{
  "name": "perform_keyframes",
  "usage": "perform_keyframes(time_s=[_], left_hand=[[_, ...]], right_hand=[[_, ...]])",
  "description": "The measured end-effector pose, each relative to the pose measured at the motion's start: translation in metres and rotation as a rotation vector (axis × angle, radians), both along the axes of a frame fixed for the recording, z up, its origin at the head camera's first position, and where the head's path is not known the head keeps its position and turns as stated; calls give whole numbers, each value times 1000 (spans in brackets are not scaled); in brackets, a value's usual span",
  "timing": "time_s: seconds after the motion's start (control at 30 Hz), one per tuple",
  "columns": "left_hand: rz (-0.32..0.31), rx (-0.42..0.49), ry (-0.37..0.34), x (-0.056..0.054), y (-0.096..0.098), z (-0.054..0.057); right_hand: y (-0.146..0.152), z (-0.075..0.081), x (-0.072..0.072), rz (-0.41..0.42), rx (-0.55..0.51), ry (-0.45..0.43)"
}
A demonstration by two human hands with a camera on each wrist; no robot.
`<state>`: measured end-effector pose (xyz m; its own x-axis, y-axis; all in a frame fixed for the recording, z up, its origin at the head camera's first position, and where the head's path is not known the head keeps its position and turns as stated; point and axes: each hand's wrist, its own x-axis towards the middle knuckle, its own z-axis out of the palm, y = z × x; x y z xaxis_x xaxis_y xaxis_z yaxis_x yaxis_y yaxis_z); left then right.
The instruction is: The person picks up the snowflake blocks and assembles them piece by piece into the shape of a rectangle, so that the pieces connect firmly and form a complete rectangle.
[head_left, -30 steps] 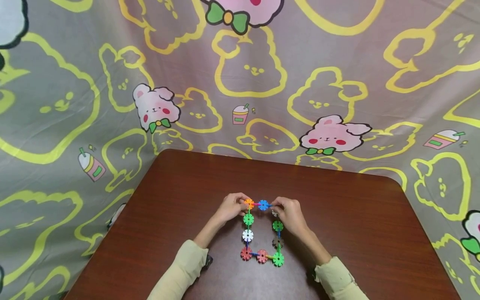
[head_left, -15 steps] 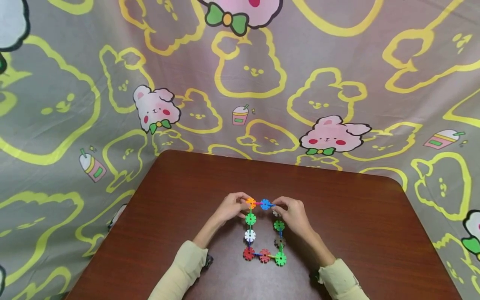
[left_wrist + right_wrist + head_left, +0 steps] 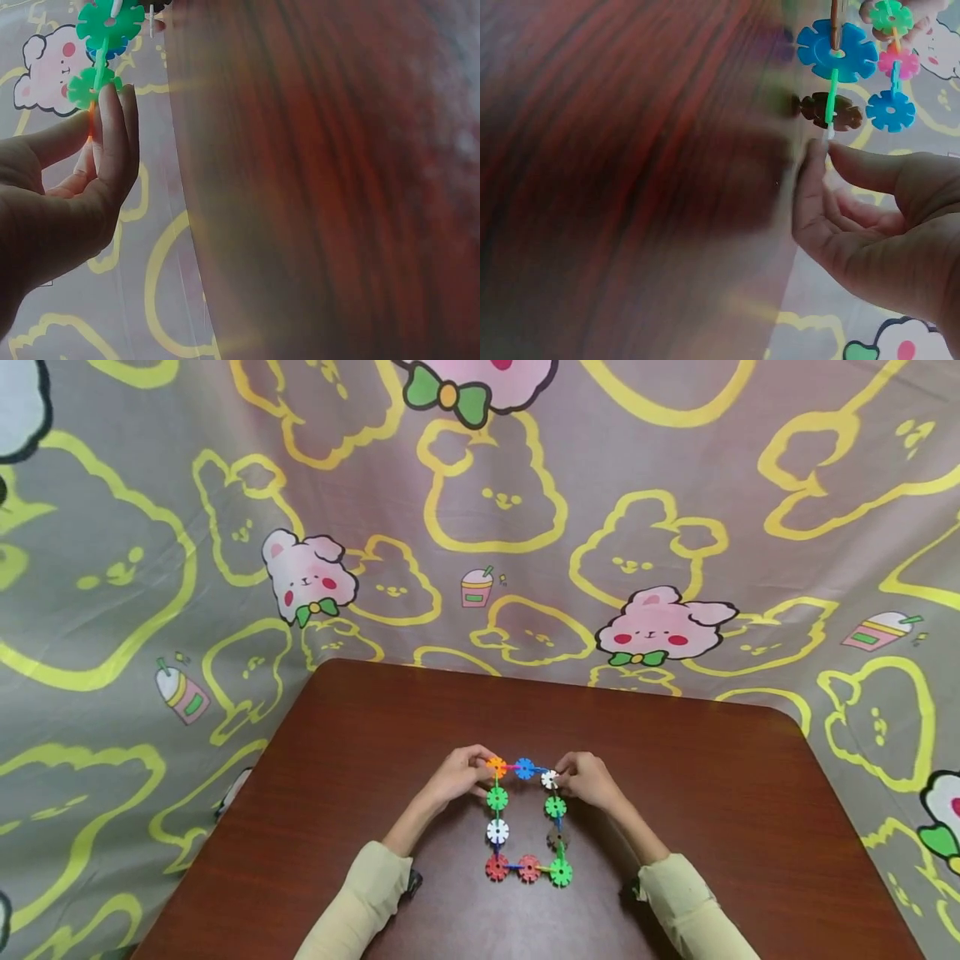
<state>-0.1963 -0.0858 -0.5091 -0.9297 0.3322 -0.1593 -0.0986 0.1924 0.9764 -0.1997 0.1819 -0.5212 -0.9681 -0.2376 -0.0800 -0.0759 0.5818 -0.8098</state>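
Notched plastic snowflake discs, slotted together, form a rectangular frame in the head view. My left hand [image 3: 459, 777] pinches the orange disc [image 3: 496, 767] at its far left corner; the left wrist view has this disc edge-on [image 3: 91, 120] between thumb and fingers. At the far right corner, my right hand [image 3: 590, 779] pinches the white disc [image 3: 550, 779]. A blue disc [image 3: 524, 768] lies between these corners. Green [image 3: 497, 798] and white discs run down the left side, with red [image 3: 497, 867] and bright green discs [image 3: 561, 872] at the near corners. Fingers partly hide both held discs.
Beneath the frame is a dark brown wooden table [image 3: 675, 760] with rounded far corners. A grey curtain [image 3: 525, 552] printed with cartoon bears and rabbits hangs behind the table and along its sides.
The right hand's fingers have shifted slightly right and now grip the white corner disc, which they largely covered before. The left hand keeps its grip on the orange disc.
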Motion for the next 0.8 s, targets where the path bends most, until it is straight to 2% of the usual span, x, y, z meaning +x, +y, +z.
perform_keyframes(time_s=[0.2,0.4,0.8], left_hand=[[-1,8,-9,0,-4,0],[0,10,-10,-3,-2,1],[-9,20,-4,-2,1,-1]], right_hand=[[3,8,-1,-46,-124,-29],[6,17,2,-88,-183,-46],[7,18,8,-99,-199,-53]])
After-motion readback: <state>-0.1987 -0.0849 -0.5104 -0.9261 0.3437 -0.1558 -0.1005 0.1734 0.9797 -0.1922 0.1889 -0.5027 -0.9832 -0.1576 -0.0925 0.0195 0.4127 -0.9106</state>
